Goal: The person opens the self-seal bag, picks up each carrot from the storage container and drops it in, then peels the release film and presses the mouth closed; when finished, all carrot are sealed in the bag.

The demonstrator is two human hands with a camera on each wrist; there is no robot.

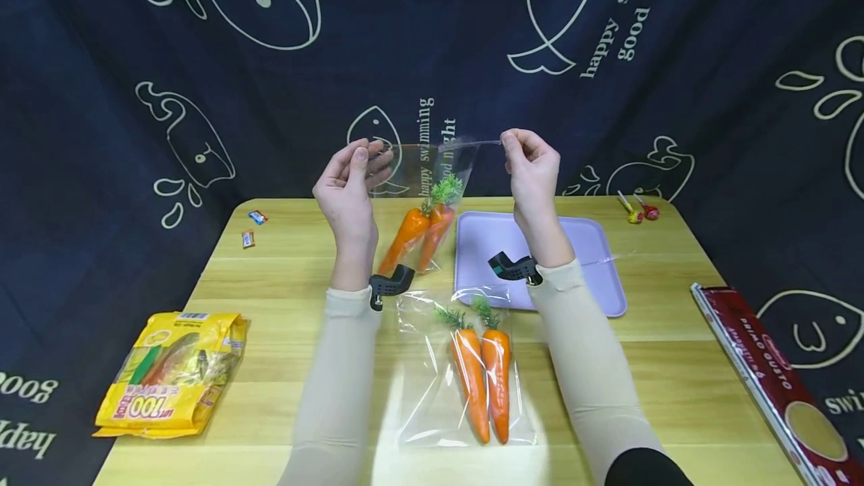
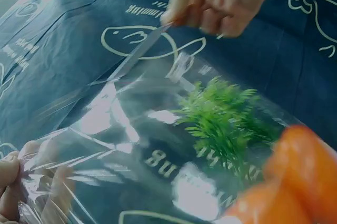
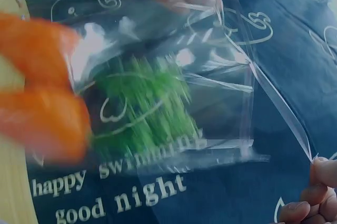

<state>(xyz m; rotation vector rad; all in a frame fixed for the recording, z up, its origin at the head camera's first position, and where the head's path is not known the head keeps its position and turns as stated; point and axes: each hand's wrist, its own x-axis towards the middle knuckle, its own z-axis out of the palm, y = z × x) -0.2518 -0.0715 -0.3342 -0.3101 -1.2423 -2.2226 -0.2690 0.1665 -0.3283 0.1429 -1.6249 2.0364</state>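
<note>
My left hand [image 1: 351,178] holds the upper left corner of a clear plastic bag [image 1: 405,178], thumb in front and fingers behind the film. Two orange carrots [image 1: 408,235] with feathery green tops [image 1: 447,190] hang inside it, tilted above the table. To the right, my right hand [image 1: 533,163] pinches the end of a thin clear strip [image 3: 284,113] between thumb and fingers. That strip runs taut from the bag's top edge, as the left wrist view also shows. A second clear bag [image 1: 425,396] with two carrots [image 1: 498,373] lies flat on the table between my forearms.
Behind my right forearm lies a lilac tray [image 1: 472,227]. A yellow food package [image 1: 169,373] is at the left, with two small wrapped candies [image 1: 248,238] farther back. Two lollipops [image 1: 634,214] lie back right. A long red spaghetti box [image 1: 776,373] lines the right edge.
</note>
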